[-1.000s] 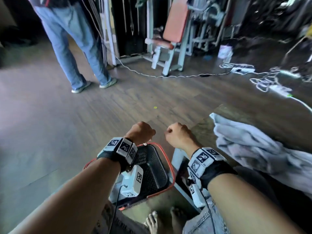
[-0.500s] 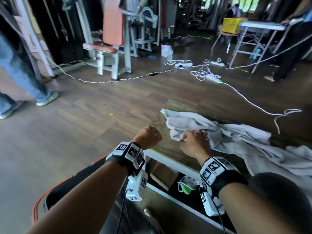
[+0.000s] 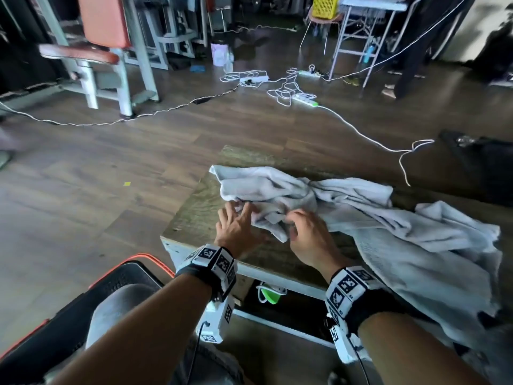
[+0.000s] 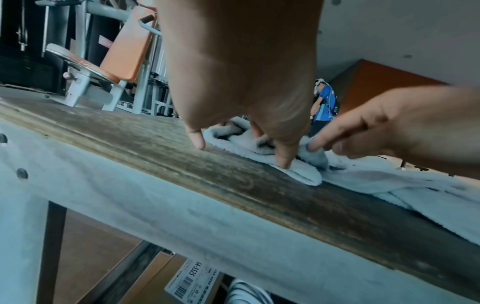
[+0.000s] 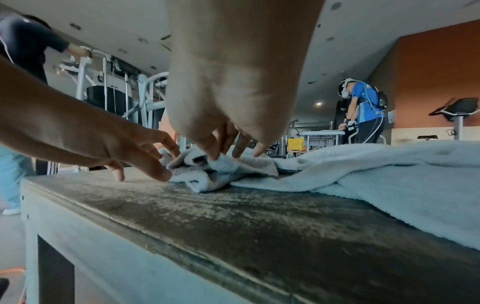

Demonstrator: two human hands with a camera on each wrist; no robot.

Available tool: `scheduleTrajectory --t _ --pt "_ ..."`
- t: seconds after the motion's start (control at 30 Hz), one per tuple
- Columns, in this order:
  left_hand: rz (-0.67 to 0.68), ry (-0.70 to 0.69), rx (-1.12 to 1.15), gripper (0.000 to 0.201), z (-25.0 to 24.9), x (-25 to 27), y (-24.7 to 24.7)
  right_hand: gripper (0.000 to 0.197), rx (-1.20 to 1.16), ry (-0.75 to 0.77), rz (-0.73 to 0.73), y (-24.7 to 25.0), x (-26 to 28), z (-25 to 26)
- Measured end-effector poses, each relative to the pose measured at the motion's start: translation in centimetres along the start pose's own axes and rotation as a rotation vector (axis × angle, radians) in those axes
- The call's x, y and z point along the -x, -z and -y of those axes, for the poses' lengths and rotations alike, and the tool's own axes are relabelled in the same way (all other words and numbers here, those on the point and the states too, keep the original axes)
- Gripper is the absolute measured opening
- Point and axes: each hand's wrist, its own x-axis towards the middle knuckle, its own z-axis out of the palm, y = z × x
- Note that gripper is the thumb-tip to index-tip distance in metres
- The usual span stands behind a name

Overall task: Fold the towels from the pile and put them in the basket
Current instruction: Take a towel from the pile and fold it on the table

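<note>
A crumpled pile of pale grey towels lies across a worn wooden table. My left hand reaches its near left end with fingers spread and straight. In the left wrist view its fingertips press on a towel fold. Beside it, my right hand has its fingers curled on the same fold. The right wrist view shows that hand pinching the towel between thumb and fingers, with the left hand touching its edge. A black basket with an orange rim stands on the floor at lower left, by my knee.
White cables and power strips trail over the wood floor beyond the table. A gym bench with an orange pad stands far left. Far right are a folding table and a black bag. A person in blue stands behind.
The head view has swung from the basket to the table. Both hands, fists a second ago, have moved onto the towel. The left has spread its fingers and the right pinches a fold.
</note>
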Motion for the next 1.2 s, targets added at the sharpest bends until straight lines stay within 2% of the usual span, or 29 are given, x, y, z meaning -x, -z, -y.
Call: scheduleTrajectory --t 0.07,0.1,0.2,0.3,0.43,0.5,0.57,0.63,0.73,0.8,0.87,0.93,1.0,1.1,1.2 --pt "-0.067 0.009 -0.021 0.076 -0.7 0.0 0.1 0.018 -0.138 0.016 -0.137 0.4 -0.4 0.5" --pt "-0.103 0.02 -0.024 0.076 -1.0 -0.1 0.4 0.015 -0.226 -0.017 -0.186 1.0 -0.7 1.1" --pt "-0.196 0.036 -0.006 0.052 -1.9 -0.3 2.0 0.017 -0.434 -0.093 -0.287 4.2 -1.6 3.0" --pt "-0.237 -0.002 0.122 0.027 -2.8 -0.6 4.3 0.024 -0.546 -0.066 -0.34 8.3 -2.1 4.1" --pt "-0.257 -0.099 0.381 0.022 -4.4 -0.4 8.4 0.033 -0.514 -0.013 -0.407 12.3 -2.6 3.8" --pt "-0.294 -0.134 0.456 0.01 -5.5 0.2 10.4 0.024 -0.489 0.014 -0.374 13.8 -2.7 3.3" --pt "-0.336 -0.168 0.506 0.013 -6.6 0.9 12.3 0.011 -0.409 0.055 -0.249 15.0 -2.6 2.8" --pt "-0.334 -0.225 0.466 0.017 -7.4 1.6 13.7 0.013 -0.246 0.125 -0.175 15.7 -2.6 2.5" --pt "-0.366 -0.328 0.204 0.025 -7.6 3.0 14.6 0.025 -0.21 0.133 -0.257 16.7 -2.6 2.6" --pt "-0.509 -0.39 0.072 0.033 -7.6 4.1 14.7 0.029 -0.257 0.113 -0.349 17.0 -2.8 2.9" --pt "-0.57 -0.533 0.143 0.031 -8.5 5.8 14.5 0.034 -0.289 0.14 -0.377 17.0 -2.7 3.8" --pt "-0.521 -0.595 0.195 0.04 -10.1 7.8 14.1 0.035 -0.299 0.185 -0.342 16.7 -2.5 5.1" --pt "-0.494 -0.503 0.208 0.043 -11.1 8.8 13.5 0.034 -0.323 0.215 -0.323 16.7 -2.1 6.1" --pt "-0.485 -0.363 0.278 0.022 -10.7 8.4 13.6 0.041 -0.369 0.257 -0.339 17.8 -1.2 6.4" --pt "-0.484 -0.214 0.422 0.015 -10.3 8.3 15.0 0.037 -0.308 0.266 -0.203 19.2 -0.2 5.3"
